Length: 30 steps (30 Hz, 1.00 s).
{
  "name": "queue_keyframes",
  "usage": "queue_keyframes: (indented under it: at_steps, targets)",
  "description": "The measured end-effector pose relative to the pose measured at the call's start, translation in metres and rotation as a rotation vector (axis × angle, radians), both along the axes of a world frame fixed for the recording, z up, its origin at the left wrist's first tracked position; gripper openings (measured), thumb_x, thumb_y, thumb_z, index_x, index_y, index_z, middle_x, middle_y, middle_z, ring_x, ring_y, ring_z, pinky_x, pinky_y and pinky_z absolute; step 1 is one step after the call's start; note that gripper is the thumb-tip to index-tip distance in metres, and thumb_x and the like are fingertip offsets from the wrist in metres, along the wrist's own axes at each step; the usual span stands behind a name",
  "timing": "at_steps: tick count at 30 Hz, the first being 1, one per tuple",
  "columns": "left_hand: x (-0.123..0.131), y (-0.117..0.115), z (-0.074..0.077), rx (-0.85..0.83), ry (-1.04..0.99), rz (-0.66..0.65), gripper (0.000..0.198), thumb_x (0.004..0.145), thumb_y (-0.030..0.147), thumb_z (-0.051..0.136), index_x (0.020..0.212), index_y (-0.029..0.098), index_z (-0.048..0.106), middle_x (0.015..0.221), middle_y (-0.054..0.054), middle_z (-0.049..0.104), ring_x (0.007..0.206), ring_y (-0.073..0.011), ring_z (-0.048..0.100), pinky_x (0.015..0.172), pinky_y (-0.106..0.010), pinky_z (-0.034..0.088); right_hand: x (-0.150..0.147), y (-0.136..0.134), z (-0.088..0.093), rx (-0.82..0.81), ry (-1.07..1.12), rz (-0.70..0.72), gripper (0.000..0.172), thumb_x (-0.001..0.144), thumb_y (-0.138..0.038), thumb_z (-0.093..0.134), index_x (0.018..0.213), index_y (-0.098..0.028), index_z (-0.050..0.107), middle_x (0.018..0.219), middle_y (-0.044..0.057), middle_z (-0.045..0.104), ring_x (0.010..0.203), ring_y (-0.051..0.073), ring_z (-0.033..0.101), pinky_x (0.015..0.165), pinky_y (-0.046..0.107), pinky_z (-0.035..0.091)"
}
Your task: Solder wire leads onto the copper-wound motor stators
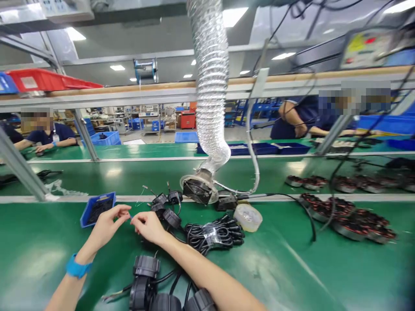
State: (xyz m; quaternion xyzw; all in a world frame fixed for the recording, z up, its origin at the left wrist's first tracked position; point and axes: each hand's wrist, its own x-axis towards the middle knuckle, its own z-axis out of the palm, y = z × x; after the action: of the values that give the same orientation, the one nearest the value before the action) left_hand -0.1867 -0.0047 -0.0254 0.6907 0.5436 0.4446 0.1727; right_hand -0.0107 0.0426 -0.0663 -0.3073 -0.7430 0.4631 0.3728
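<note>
My left hand (108, 226) and my right hand (147, 226) meet above the green bench (292, 268), fingertips pinched together on a thin wire end (130, 217) stretched between them. A blue band sits on my left wrist. Just right of my right hand lie black adapter bodies (170, 216) with leads sticking up, and beyond them a coiled bundle of black cable (212, 235). More black adapters (145, 280) lie near the front edge under my right forearm.
A small blue bin (97, 209) of dark parts sits left of my hands. A fume-extractor fan (197, 190) on a silver hose stands behind, a tape roll (248, 217) beside it. Wound motor stators (350, 218) lie right. Other people work at the far benches.
</note>
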Motion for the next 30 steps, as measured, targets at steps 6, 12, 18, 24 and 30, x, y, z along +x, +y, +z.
queue_keyframes:
  at_steps: [6,12,18,24,30]
  targets:
    - [0.008,0.005,-0.001,-0.018,-0.266,0.089,0.034,0.073,0.046,0.074,0.094,0.019,0.076,0.096,-0.009,0.075,0.086,-0.0246,0.069,0.081,-0.035,0.056,-0.001,-0.002,0.002,-0.087,0.116,-0.007,0.017,0.082,-0.022,0.056,0.070,-0.017,0.066,0.053,-0.003,0.059,0.046,0.009,0.055,0.048,0.018,0.044]
    - [0.026,0.011,-0.013,0.063,-0.541,0.186,0.035,0.070,0.037,0.078,0.096,0.015,0.072,0.096,-0.010,0.073,0.081,-0.0194,0.068,0.082,-0.035,0.055,-0.002,-0.001,0.004,-0.138,0.159,0.059,0.021,0.083,-0.029,0.057,0.066,-0.017,0.062,0.054,-0.001,0.062,0.046,0.010,0.056,0.049,0.019,0.045]
    - [0.042,0.009,-0.016,0.118,-0.688,0.231,0.033,0.071,0.035,0.078,0.093,0.013,0.069,0.090,-0.008,0.071,0.079,-0.0175,0.067,0.080,-0.034,0.054,0.000,-0.003,0.005,-0.135,0.164,0.067,0.021,0.083,-0.028,0.056,0.066,-0.017,0.061,0.055,0.000,0.064,0.046,0.010,0.058,0.050,0.019,0.046]
    - [0.044,0.009,-0.019,0.156,-0.680,0.235,0.031,0.074,0.035,0.076,0.095,0.014,0.067,0.092,-0.007,0.070,0.081,-0.0174,0.066,0.079,-0.032,0.054,0.000,-0.003,0.007,-0.134,0.156,0.076,0.021,0.083,-0.030,0.057,0.066,-0.017,0.061,0.056,0.000,0.065,0.048,0.011,0.059,0.051,0.020,0.047]
    - [0.048,0.012,-0.024,0.179,-0.680,0.254,0.029,0.076,0.034,0.074,0.096,0.015,0.065,0.088,-0.006,0.069,0.081,-0.0168,0.066,0.076,-0.030,0.053,-0.001,-0.002,0.005,-0.141,0.153,0.085,0.020,0.082,-0.031,0.056,0.070,-0.017,0.063,0.056,0.000,0.066,0.047,0.012,0.059,0.050,0.021,0.047]
